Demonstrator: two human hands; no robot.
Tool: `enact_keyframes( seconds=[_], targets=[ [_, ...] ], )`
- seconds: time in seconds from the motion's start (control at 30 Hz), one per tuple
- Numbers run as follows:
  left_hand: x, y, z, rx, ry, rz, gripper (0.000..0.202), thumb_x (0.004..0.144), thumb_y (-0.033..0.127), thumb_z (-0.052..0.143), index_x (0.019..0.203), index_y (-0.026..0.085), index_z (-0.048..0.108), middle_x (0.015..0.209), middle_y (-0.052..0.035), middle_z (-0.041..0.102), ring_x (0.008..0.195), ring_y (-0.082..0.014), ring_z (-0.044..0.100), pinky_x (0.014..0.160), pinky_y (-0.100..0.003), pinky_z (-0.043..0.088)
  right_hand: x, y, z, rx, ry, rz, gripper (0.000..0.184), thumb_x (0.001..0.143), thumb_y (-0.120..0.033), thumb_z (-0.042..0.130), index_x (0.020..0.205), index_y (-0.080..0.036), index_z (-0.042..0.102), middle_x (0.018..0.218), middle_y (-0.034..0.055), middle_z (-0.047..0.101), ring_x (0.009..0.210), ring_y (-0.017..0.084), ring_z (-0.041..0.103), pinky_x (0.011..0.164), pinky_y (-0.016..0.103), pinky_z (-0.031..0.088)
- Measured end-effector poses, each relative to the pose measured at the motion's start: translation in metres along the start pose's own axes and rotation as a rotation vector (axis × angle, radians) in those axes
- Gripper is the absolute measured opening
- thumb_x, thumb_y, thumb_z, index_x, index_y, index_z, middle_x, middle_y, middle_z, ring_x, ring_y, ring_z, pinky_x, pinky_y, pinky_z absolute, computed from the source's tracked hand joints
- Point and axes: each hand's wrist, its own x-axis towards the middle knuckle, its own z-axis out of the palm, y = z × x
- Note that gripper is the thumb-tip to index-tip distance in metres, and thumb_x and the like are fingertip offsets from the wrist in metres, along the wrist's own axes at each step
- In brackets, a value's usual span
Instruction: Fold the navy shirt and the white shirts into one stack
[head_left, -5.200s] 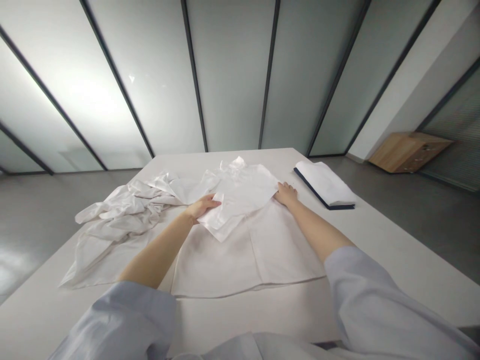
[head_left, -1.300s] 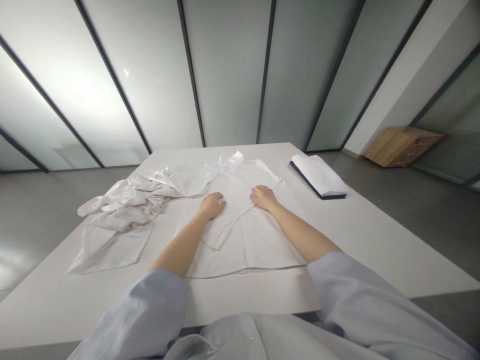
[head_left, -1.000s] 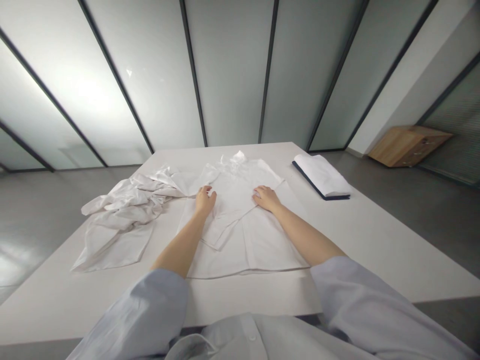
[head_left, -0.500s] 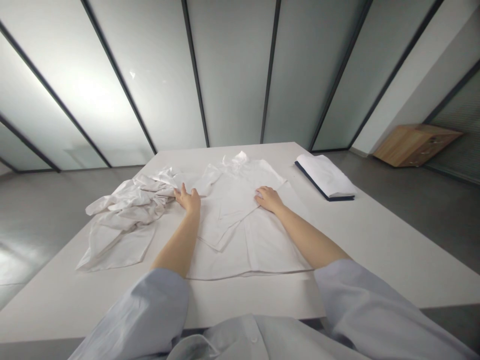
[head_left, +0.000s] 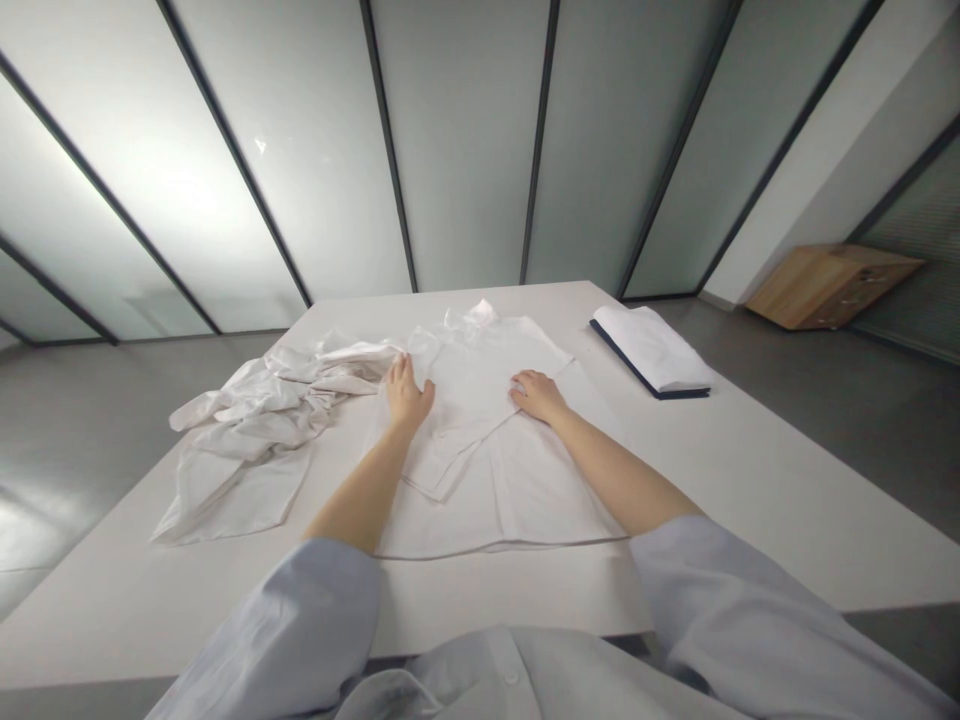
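Observation:
A white shirt [head_left: 517,480] lies spread on the white table [head_left: 750,480], collar away from me, one sleeve folded across its front. My left hand [head_left: 407,392] lies flat and open on the shirt's left side, fingers stretched towards its shoulder, right beside the bunched sleeve. My right hand [head_left: 536,394] rests palm down on the right of the chest, fingers loosely spread, pressing the folded sleeve. Neither hand holds anything.
A crumpled heap of white garments [head_left: 255,420] lies on the table to the left, touching the shirt's sleeve. A folded white stack on a dark board [head_left: 651,352] sits at the far right. A wooden cabinet [head_left: 829,285] stands on the floor beyond. Glass panels back the table.
My left hand slid out left to the sleeve by the heap, then came back onto the shirt's left side. The sleeve is now bunched nearer the shirt. My right hand stayed put.

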Motion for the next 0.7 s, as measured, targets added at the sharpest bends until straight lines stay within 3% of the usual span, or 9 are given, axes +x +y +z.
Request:
enact_keyframes(
  seconds=[0.1,0.2,0.4,0.57,0.7],
  targets=[
    [-0.013,0.025,0.009,0.028,-0.296,0.286,0.059,0.084,0.031,0.051,0.139,0.012,0.048,0.149,-0.0121,0.045,0.139,-0.0253,0.037,0.117,-0.04,0.027,-0.001,-0.001,0.0,-0.004,0.004,0.011,0.037,0.092,-0.031,0.05,0.125,-0.02,0.061,0.135,0.0105,0.057,0.12,0.025,0.052,0.1,0.034,0.038],
    [-0.019,0.035,0.013,0.051,-0.497,0.424,0.049,0.084,0.032,0.05,0.13,0.015,0.058,0.143,-0.0101,0.052,0.134,-0.024,0.045,0.114,-0.039,0.032,-0.001,-0.003,-0.003,-0.018,0.003,0.025,0.037,0.091,-0.033,0.051,0.125,-0.02,0.061,0.134,0.0101,0.057,0.121,0.025,0.052,0.099,0.034,0.038],
    [-0.019,0.034,0.011,0.017,-0.508,0.434,0.047,0.085,0.031,0.05,0.129,0.017,0.06,0.141,-0.0088,0.055,0.132,-0.0227,0.048,0.113,-0.036,0.034,0.017,-0.024,-0.017,-0.051,-0.05,0.104,0.051,0.089,-0.055,0.051,0.123,-0.019,0.062,0.129,0.015,0.059,0.116,0.029,0.055,0.096,0.039,0.042],
    [-0.02,0.034,0.011,0.001,-0.474,0.445,0.042,0.084,0.03,0.052,0.122,0.018,0.064,0.135,-0.0098,0.059,0.128,-0.0242,0.051,0.11,-0.038,0.037,0.049,-0.069,-0.013,0.094,0.016,-0.131,0.047,0.087,-0.039,0.058,0.13,-0.021,0.058,0.136,0.0092,0.057,0.122,0.023,0.052,0.101,0.032,0.039],
    [-0.02,0.036,0.008,-0.007,-0.49,0.418,0.033,0.083,0.029,0.051,0.109,0.017,0.069,0.117,-0.0101,0.069,0.113,-0.0245,0.061,0.101,-0.037,0.045,0.064,-0.103,0.007,0.253,-0.01,-0.086,0.033,0.083,-0.027,0.06,0.114,-0.021,0.069,0.124,0.0056,0.067,0.113,0.021,0.059,0.097,0.028,0.041]
  ],
)
